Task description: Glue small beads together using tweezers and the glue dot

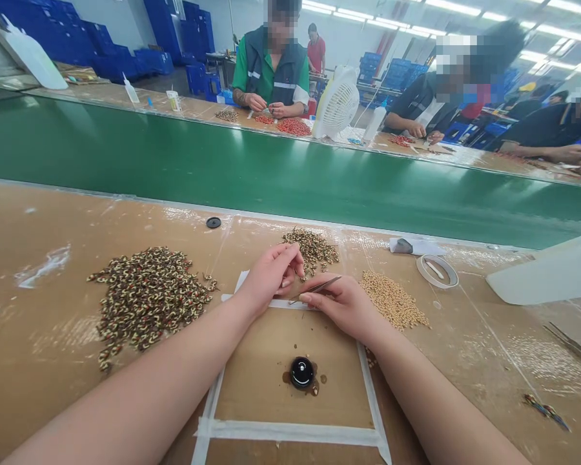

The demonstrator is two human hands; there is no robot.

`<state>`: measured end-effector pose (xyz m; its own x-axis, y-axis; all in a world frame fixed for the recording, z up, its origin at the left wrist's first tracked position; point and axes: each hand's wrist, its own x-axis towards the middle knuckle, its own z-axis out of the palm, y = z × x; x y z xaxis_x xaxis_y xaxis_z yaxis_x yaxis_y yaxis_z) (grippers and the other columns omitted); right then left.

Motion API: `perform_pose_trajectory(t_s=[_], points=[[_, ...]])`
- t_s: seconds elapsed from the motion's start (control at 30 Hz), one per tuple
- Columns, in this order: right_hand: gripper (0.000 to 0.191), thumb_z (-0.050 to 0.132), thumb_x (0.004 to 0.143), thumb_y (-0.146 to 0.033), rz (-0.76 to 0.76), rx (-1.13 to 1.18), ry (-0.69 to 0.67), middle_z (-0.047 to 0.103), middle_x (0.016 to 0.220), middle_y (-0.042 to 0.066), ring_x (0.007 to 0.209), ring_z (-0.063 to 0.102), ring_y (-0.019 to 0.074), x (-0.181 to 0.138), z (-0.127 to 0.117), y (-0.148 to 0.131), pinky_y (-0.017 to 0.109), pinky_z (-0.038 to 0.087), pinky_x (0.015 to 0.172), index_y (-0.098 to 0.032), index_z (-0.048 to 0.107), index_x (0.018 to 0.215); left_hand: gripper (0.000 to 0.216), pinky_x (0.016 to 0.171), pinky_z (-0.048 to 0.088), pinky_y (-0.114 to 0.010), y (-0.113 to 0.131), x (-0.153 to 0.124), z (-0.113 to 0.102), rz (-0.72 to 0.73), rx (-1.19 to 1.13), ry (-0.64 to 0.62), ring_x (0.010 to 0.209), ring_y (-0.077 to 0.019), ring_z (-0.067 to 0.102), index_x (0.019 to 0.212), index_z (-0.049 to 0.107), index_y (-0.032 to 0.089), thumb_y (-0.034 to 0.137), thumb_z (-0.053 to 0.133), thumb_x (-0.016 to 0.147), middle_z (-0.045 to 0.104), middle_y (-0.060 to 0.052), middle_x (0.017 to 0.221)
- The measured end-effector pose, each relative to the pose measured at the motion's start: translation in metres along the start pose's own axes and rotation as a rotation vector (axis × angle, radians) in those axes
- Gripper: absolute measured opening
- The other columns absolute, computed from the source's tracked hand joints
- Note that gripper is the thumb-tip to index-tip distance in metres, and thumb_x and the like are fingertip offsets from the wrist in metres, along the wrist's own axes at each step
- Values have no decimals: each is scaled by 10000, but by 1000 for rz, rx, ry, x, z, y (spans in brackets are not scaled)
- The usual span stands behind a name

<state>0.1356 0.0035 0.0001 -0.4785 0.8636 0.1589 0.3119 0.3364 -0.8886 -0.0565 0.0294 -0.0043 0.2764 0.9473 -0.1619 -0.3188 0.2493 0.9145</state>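
1 pr of tweezers [325, 284] is clamped in R hand [351, 307]; just left, L hand [267, 274] is curled, can't tell if round anything. Blk cup [302, 372] sits near, inside wht tape [295, 431], w/ speckled pcs [150, 294] left & tan beads [392, 300] right.

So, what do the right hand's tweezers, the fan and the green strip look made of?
Tweezers: likely metal, dark and fairly dull, by their thin, straight arms.
Fan: probably moulded plastic, smooth and white, by its ribbed grille.
Green strip: perhaps plastic or rubber; blurred reflections show a sheen.
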Motion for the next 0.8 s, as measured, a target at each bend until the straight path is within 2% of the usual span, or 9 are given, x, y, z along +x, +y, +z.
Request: perform_pose_trajectory(t_s=[0.13,0.2,0.33,0.43,0.5,0.67,0.8], points=[[117,746,961,-298,-3,2,17,820,892,38,799,722,189,0,1,0,363,575,801,-252,830,895,410,382,210,-161,0,1,0,1,0,-7,430,-35,359,843,597,194,569,718,955,631,15,730],[129,749,956,-319,0,23,62,798,836,37,747,698,182,0,0,0,354,566,742,-246,824,881,400,388,209,-161,0,1,0,4,-3,-10,437,-35,360,847,601,193,560,717,958,631,13,737],[192,758,949,-400,33,202,277,721,700,18,623,645,164,0,-4,0,324,530,598,-224,797,882,356,400,207,-164,1,-1,0,-5,17,-15,461,-37,356,862,635,189,523,710,959,633,7,780],[210,770,944,-423,-2,330,457,721,694,16,612,658,164,0,-6,1,333,563,606,-219,789,893,339,406,194,-176,1,-2,0,-45,90,-64,466,-38,365,891,675,181,513,707,952,675,-16,821],[185,778,939,-401,-15,352,521,728,698,15,619,669,164,1,-8,1,334,577,617,-221,792,903,343,411,188,-185,2,-3,0,-63,123,-101,466,-42,379,919,690,179,521,708,945,713,-38,855],[144,780,929,-357,-21,322,551,723,682,11,610,664,157,2,-8,-1,325,574,613,-218,797,895,359,425,186,-198,3,-5,0,-57,147,-146,481,-46,400,966,733,170,528,706,946,742,-58,895],[118,769,936,-320,-67,283,543,725,685,6,619,665,144,1,-7,-1,307,567,617,-219,809,890,362,425,171,-192,4,-4,1,-46,128,-150,477,-35,373,908,723,159,519,755,918,719,-43,855]])
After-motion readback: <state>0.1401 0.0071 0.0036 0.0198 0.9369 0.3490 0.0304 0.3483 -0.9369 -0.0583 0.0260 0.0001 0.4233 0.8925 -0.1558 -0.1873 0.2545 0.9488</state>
